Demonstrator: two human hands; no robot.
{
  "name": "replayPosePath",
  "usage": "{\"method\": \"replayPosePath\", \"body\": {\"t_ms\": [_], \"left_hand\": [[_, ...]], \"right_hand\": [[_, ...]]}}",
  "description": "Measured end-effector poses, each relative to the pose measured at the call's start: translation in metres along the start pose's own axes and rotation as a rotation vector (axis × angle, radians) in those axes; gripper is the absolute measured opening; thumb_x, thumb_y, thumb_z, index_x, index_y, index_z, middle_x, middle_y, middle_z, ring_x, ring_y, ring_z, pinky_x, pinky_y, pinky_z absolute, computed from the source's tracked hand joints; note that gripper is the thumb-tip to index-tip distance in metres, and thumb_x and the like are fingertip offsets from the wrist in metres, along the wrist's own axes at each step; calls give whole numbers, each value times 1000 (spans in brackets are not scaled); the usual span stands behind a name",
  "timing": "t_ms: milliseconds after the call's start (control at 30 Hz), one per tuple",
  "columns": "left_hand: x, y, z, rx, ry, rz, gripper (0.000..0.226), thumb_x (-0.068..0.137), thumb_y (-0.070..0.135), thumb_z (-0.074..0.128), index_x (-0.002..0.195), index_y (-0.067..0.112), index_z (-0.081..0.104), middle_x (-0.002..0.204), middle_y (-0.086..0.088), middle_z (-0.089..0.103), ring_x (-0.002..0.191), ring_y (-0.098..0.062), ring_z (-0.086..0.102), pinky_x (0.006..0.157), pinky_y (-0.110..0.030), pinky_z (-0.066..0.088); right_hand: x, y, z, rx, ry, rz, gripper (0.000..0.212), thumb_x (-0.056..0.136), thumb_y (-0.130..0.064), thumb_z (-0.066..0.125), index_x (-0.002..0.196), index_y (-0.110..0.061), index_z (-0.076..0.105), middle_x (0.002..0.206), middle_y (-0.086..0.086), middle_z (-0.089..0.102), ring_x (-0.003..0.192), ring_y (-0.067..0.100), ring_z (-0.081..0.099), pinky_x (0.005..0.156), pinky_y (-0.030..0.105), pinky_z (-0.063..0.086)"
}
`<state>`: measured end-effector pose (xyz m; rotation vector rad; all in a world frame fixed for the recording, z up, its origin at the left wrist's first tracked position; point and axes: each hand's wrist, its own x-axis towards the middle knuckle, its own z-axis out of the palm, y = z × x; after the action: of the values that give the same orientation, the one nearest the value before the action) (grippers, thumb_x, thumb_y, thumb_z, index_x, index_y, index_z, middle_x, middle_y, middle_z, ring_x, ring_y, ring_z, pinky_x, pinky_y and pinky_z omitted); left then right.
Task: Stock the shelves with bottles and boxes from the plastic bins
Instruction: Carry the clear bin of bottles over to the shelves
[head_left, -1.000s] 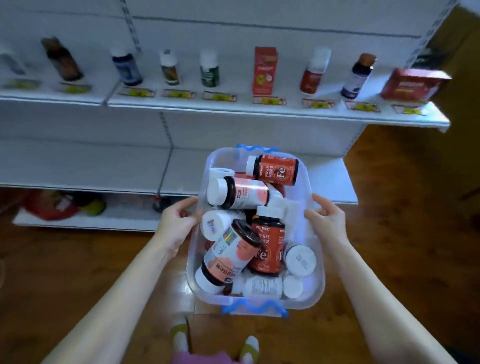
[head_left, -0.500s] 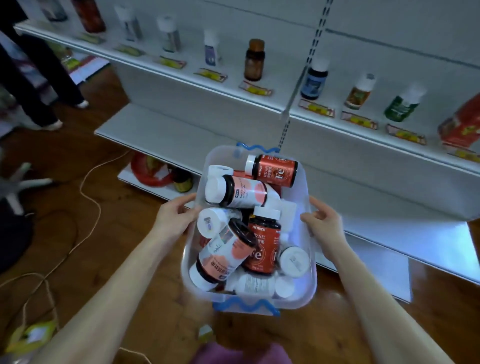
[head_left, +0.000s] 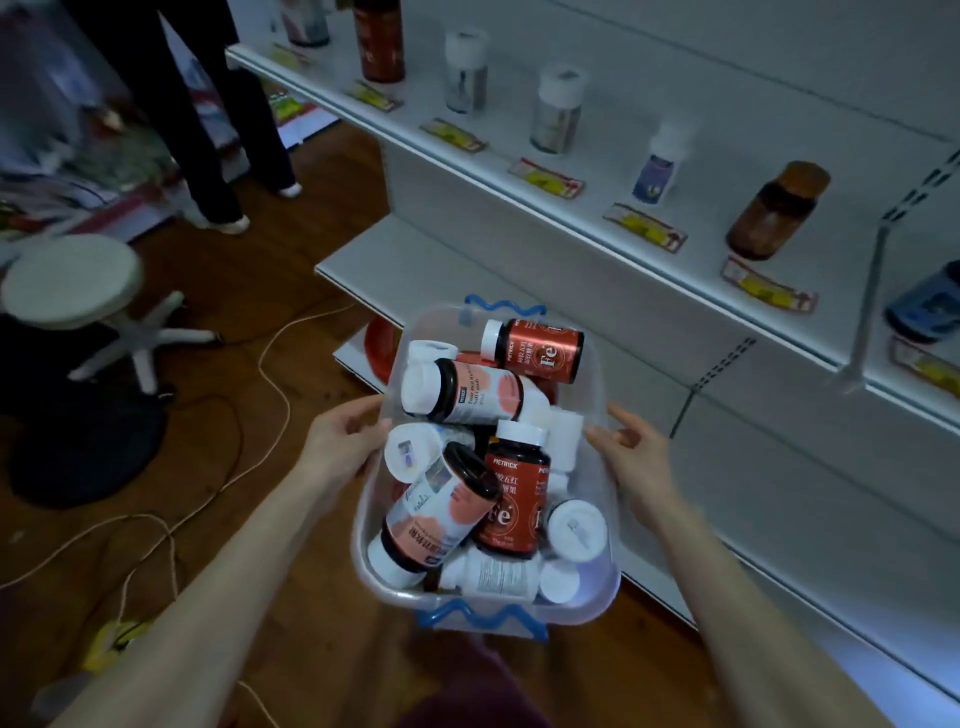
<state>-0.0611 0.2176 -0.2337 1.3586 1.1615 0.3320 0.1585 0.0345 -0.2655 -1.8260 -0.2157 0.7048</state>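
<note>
- Since the earlier frame the view has swung left: the white metal shelf (head_left: 597, 171) now runs diagonally across the upper right. A round-seated stool (head_left: 70, 280) and a standing person (head_left: 208, 130) in dark trousers have come closer into view. The clear plastic bin (head_left: 605, 519) stays held in front of the body.
- Left hand (head_left: 343, 441) grips the bin's left rim, its fingers (head_left: 363, 415) curled at the edge; right hand (head_left: 631, 457) holds the right wall, its fingers (head_left: 621, 439) bent against the plastic.
- Translucent and round-cornered, the bin has blue wavy handles (head_left: 480, 618) at both ends and hangs above the wooden floor (head_left: 332, 197), beside the shelf's lower tier.
- At the far end lies a red bottle (head_left: 540, 351) with a white cap, reading "PIETRICK" and "Fe"; a second red bottle (head_left: 514, 499) mid-bin carries the same words.
- White-and-pink bottles (head_left: 467, 392) with black collars lie among them; their small print is unreadable.
- An amber bottle (head_left: 776, 210) and white-capped bottles (head_left: 558, 109) stand on the shelf; yellow price tags (head_left: 644, 227) line its edge, their writing blurred.
- Pale cord (head_left: 262, 353) trails over the floor.
</note>
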Motion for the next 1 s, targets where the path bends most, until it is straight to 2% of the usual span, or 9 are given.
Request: {"method": "replayPosePath", "body": {"t_ms": [133,267,367,500,633,700,800,867,1000], "left_hand": [[51,15,-21,-40,21,-20,35,88,4,58,122,13,58,85,-7,62,70,-15,59,51,-20,51],[105,26,-40,-23,-6,-11,34,88,6,58,122,14,59,85,-1,61,71,-13,59,55,-20,50],[153,35,-53,37,-61,8,36,89,7,57,123,20,55,92,-4,60,72,-11,55,52,-16,49],[222,43,-62,132,-185,41,38,89,8,59,127,12,56,112,-15,61,88,-21,57,68,-25,50],[277,49,-51,137,-284,54,33,89,5,59,122,7,57,87,-1,62,71,-11,60,53,-13,51],[304,48,-40,152,-316,59,32,87,5,61,120,7,58,84,-5,64,62,-7,63,53,-15,52],[338,39,-22,188,-358,66,42,87,11,62,128,6,53,98,-15,65,76,-17,64,60,-24,53],[358,33,-9,207,-375,82,43,88,14,62,129,8,52,92,-8,64,74,-15,61,54,-19,50],[391,21,18,174,-387,78,43,88,14,62,129,8,52,87,-6,63,72,-13,61,52,-14,51]], "right_hand": [[41,-20,43,-42,-19,-2,52,85,-8,64,133,-4,45,73,0,50,60,5,50,44,5,41],[73,-31,80,-56,29,26,52,85,-7,64,133,-6,46,70,2,49,43,-3,51,40,7,38],[94,-35,106,-65,77,41,52,85,-10,64,134,-9,45,69,2,47,53,9,45,40,9,38],[120,-27,136,-53,201,64,51,86,-10,63,134,-8,45,67,3,46,54,12,42,40,11,38],[142,-9,156,-20,315,81,50,88,-11,61,135,-9,44,66,3,46,56,13,43,45,13,40],[154,-1,161,-5,376,86,50,88,-12,61,134,-9,45,71,5,47,60,14,46,52,20,43],[179,10,163,-19,452,75,48,88,-12,61,133,-10,46,65,4,43,49,3,45,47,14,41],[197,16,162,-35,478,64,46,88,-11,60,133,-9,47,64,3,43,50,5,44,44,10,39],[227,31,160,-55,508,52,46,87,-14,61,132,-11,48,89,12,59,74,20,57,68,24,51]]}}
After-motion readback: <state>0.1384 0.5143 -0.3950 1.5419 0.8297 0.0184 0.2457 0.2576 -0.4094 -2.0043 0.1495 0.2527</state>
